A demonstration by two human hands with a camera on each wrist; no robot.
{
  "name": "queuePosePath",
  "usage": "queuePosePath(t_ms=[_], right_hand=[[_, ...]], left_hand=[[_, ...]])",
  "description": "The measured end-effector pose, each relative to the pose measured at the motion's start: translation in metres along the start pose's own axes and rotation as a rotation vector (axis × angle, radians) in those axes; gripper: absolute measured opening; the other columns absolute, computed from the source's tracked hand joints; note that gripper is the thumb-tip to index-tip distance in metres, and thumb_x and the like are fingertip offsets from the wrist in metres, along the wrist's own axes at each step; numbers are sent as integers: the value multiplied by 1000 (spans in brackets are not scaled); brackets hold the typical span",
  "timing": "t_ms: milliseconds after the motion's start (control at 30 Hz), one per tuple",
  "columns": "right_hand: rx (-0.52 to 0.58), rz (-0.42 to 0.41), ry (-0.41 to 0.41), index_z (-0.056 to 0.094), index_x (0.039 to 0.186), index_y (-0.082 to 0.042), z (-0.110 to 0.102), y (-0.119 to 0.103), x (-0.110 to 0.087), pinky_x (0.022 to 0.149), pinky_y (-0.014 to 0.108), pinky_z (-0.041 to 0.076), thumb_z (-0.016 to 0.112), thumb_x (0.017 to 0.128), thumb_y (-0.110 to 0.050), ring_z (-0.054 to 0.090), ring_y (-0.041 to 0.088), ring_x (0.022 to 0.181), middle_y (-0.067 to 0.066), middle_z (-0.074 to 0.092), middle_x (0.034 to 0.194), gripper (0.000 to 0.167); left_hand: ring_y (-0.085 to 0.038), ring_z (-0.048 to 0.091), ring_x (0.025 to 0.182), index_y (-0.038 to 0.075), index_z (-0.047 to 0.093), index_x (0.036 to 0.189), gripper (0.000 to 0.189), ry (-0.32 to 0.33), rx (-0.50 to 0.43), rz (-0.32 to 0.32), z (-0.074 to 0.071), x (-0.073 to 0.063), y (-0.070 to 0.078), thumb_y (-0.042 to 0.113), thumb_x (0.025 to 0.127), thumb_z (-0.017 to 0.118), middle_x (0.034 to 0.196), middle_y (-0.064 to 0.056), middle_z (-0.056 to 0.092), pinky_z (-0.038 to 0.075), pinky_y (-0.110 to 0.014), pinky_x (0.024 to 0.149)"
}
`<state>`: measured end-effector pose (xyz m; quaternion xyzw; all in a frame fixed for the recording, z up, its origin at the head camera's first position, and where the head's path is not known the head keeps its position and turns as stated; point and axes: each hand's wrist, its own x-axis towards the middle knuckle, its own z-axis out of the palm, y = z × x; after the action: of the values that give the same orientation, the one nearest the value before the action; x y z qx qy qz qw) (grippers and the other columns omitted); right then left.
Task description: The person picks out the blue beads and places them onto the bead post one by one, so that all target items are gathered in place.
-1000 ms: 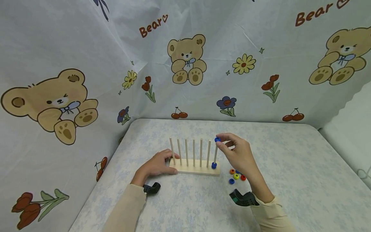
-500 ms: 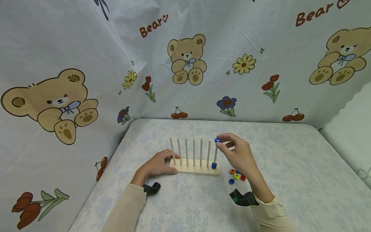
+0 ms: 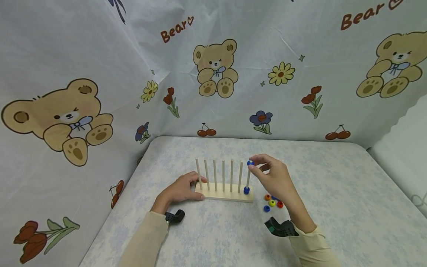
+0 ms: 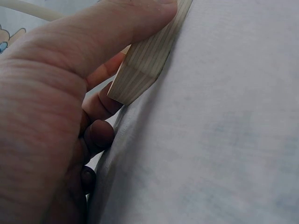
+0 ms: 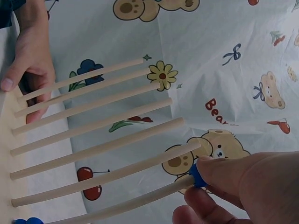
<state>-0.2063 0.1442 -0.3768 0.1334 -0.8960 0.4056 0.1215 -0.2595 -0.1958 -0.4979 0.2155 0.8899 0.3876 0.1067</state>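
1. Evidently, the blue bead [image 3: 250,163] sits at the tip of the end peg [image 3: 248,177], within the right-hand pinch; the peg's end appears to show through its hole.
2. Right hand [image 3: 274,175]: thumb and finger pinch the bead from its sides. Judgement: best to keep the hole in line with the peg and ease the pressure slightly, so the bead slides without bending the peg.
3. Straight below the pinch, more blue beads [image 3: 246,190] sit around the peg's foot; count uncertain.
4. Left of the pinch, six bare pegs [image 3: 231,176] rise from the wooden base [image 3: 227,195]; the nearest probably wants finger clearance.
5. Left hand [image 3: 181,188] grips the base at the end away from the pinch, thumb in front, fingers behind. Firm pressure there should counter tipping.
6. Right of the pinch and nearer the person, loose beads [image 3: 272,203] lie on the table [image 3: 220,233]; a dropped wrist could scatter them.
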Motion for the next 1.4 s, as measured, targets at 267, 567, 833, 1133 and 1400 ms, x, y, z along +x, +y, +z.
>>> queuePosePath(t_ms=[267,567,833,1133,1400], right_hand=[[8,6,-27,69,120,-14,-1,3,0,67,33,52,69,97,-27,67,24,91,7,72,111,26],[-2,-15,-32,70,118,-14,-3,4,5,66,31,51,69,96,-30,67,23,89,7,72,111,26],[-9,6,-39,69,119,-13,-6,5,3,67,31,51,69,97,-30,66,23,89,8,72,110,29],[-11,16,-44,69,121,-12,-10,7,2,68,32,52,68,97,-31,66,25,91,10,72,109,30],[22,-5,-14,69,121,-15,-18,7,1,68,32,52,66,98,-32,66,23,92,6,72,113,29]], left_hand=[[-11,53,111,35,67,117,53,-3,1,-10,0,1,-2,46,71,90,118,17,59,41,-39,100],[-11,54,109,42,65,114,51,15,-2,-11,-1,2,-4,47,70,90,117,17,59,43,-39,98],[-15,53,103,38,66,114,52,8,-7,-7,-1,2,-1,49,69,90,116,15,60,44,-36,93],[-16,52,99,39,67,114,51,8,-8,6,0,5,-2,48,70,90,112,14,60,43,-37,91],[-11,55,105,44,64,113,51,12,21,15,2,6,-6,51,69,89,116,18,60,44,-39,97]])
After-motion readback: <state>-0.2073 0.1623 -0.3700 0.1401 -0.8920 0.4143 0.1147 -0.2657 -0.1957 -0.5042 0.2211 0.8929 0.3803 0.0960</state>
